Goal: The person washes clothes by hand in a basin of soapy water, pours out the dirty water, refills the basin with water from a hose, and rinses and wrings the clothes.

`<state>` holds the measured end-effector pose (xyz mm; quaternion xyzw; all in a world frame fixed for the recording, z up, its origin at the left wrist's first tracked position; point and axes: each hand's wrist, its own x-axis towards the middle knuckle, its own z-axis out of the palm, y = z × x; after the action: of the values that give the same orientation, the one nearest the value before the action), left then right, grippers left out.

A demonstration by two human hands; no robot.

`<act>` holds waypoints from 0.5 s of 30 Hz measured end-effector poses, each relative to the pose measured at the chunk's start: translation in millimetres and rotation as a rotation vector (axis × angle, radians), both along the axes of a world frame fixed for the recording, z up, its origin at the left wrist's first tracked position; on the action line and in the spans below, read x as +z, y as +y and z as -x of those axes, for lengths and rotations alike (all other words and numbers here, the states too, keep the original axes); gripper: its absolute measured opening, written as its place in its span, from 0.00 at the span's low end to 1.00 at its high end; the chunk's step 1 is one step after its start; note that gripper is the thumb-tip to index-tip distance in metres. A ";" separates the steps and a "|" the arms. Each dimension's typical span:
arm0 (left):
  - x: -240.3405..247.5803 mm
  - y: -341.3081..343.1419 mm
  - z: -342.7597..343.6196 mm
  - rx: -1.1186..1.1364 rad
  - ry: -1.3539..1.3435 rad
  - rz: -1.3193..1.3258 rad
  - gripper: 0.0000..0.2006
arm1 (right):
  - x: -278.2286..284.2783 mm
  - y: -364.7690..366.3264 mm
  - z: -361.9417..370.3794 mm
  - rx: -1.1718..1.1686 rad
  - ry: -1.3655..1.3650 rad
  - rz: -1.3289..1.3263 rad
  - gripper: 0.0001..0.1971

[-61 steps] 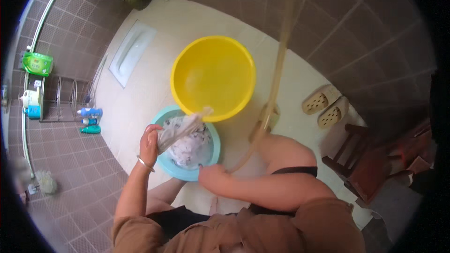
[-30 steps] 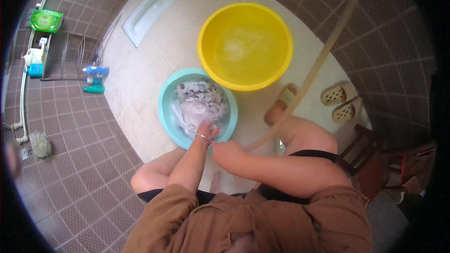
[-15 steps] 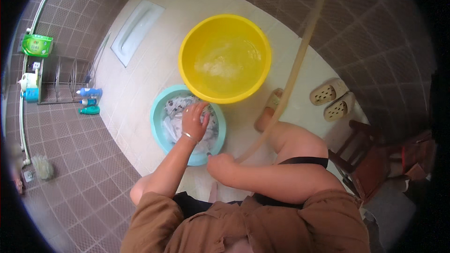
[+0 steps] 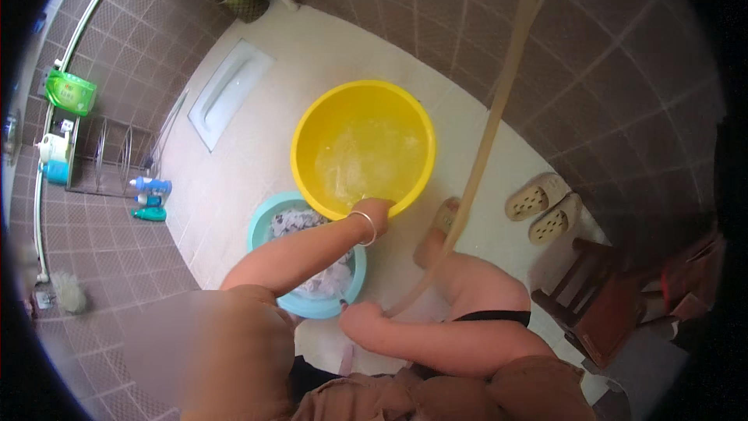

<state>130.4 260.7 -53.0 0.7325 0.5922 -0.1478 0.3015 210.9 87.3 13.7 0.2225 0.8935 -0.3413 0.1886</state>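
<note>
A big yellow basin (image 4: 306, 148) holds clear, rippled water. At its near rim is my left hand (image 4: 375, 212), a bracelet on the wrist, fingers curled over the edge and partly hidden. Below and to the left, a smaller light-blue basin (image 4: 255, 234) is filled with wet, pale patterned cloth (image 4: 331, 279); my left forearm crosses above it. Close to the blue basin's near right edge, my right hand (image 4: 363, 320) is closed round a beige hose (image 4: 492, 125). The hose runs up to the far right. Its outlet cannot be made out.
A squat toilet (image 4: 231, 90) is set in the floor at far left. Beige clogs (image 4: 541, 206) and a dark wooden chair (image 4: 600, 296) stand to the right. Bottles (image 4: 150, 199) and a wire rack (image 4: 109, 152) line the left wall. A bin (image 4: 245, 0) sits at the back.
My left hand has moved from above the cloth in the blue basin to the yellow basin's near rim. The view has tilted, shifting things lower. My right hand still holds the hose.
</note>
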 end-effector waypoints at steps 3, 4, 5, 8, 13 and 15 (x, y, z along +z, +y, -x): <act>22.2 31.3 17.3 0.082 -0.062 -0.032 0.15 | -3.9 0.9 0.8 0.025 0.021 -0.017 0.14; 30.5 45.6 22.9 0.169 -0.124 -0.043 0.15 | -1.7 -0.6 -0.1 0.031 0.028 -0.020 0.13; 42.1 58.6 32.8 0.206 -0.214 -0.011 0.14 | -0.2 -0.1 -0.7 0.032 0.029 -0.020 0.13; 42.4 72.5 80.3 0.288 -0.370 0.003 0.13 | 4.7 9.2 5.2 0.016 0.067 -0.081 0.13; 45.9 81.1 116.9 0.334 -0.475 0.042 0.13 | 19.2 10.2 3.2 -0.044 0.044 0.003 0.08; 43.4 85.2 126.9 0.464 -0.449 0.077 0.13 | 20.7 15.6 3.6 -0.052 0.053 0.030 0.09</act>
<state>3.5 345.9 -9.6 0.5805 0.6560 0.0679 0.4775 207.4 102.9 34.4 0.2338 0.8868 -0.3653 0.1593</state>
